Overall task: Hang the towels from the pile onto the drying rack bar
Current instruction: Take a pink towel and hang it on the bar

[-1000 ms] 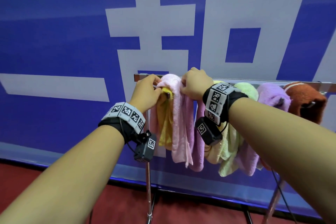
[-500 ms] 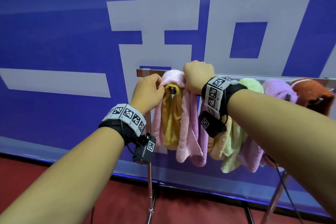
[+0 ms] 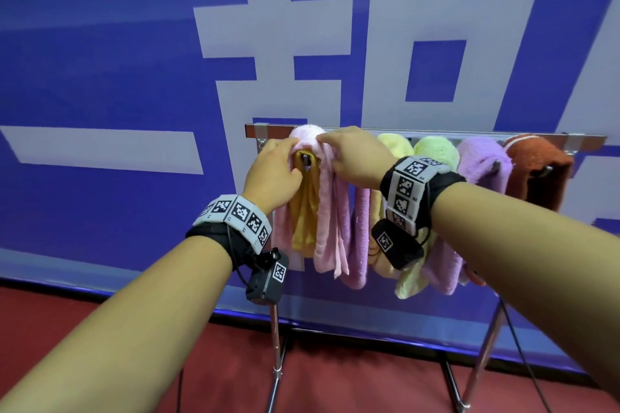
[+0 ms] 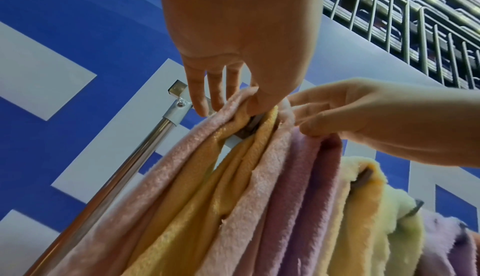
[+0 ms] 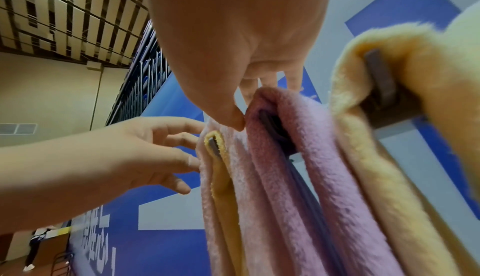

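A light pink towel [image 3: 307,136] is draped over the left end of the rack bar [image 3: 261,128], on top of a mustard towel [image 3: 303,208]. My left hand [image 3: 295,157] pinches the pink towel's left fold at the bar, thumb in front [image 4: 255,104] and fingers behind. My right hand [image 3: 330,144] pinches its right fold, with the thumb tip [image 5: 233,121] on the fabric. A mauve towel [image 3: 359,231] hangs just right of it. The pile is out of view.
Further right along the bar hang pale yellow [image 3: 396,144], green [image 3: 436,149], lilac [image 3: 483,159] and rust-brown [image 3: 536,161] towels. The rack's metal legs [image 3: 275,339] stand on a red floor before a blue and white banner [image 3: 134,77]. A short bare bar stub stays left of the pink towel.
The light pink towel has settled lower over the bar and the mustard towel. Both hands stayed at the bar top; the right hand's fingers slid left, uncovering the pale yellow towel.
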Tool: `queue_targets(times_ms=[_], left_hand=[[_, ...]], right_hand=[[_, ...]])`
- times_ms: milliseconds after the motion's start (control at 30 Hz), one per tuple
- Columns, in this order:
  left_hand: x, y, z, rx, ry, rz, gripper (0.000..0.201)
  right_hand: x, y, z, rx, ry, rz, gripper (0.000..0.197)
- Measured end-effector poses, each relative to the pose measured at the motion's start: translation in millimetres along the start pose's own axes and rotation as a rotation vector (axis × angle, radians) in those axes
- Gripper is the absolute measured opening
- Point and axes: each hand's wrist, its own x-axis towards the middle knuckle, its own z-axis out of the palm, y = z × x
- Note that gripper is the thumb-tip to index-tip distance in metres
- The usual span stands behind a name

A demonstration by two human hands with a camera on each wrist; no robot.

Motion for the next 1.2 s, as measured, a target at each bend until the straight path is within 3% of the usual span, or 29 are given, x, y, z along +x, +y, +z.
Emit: queue_targets(times_ms=[67,233,467,700,933,1200], left_hand=[[-13.9,8.1,-3.9,0.008,0.014,-0.014,0.052],[-54.8,36.8,-5.1,0.059,0.011,0.02,0.04],[-127.5,52.4,49.3,-0.016,-0.095,0.005,0.035],[-224.4,28.6,165.5,-0.044,-0.326,-0.094,0.038],[-325.3,-19.1,285.0,-0.08,-0.569,-0.25,0.036],[-391.6,-75.3,368.5,-0.079,-0.771,-0.436,0.034]], right_hand=[[-19.3,-2.0,-0.5,0.062,0.043,-0.024,0.047],[-77.0,-6.9,-1.6,0.165,0.049,0.019,0.05],[-170.2,-3.3,31.2,0.292,-0.087,0.188,0.06],[-280.9,32.8,129.2,0.378,-0.257,0.39,0.059],[-397.6,58.7,255.5,0.412,-0.579,0.629,0.058],[-469.7,73.8,370.3,0.44,-0.878,0.777,0.052]])
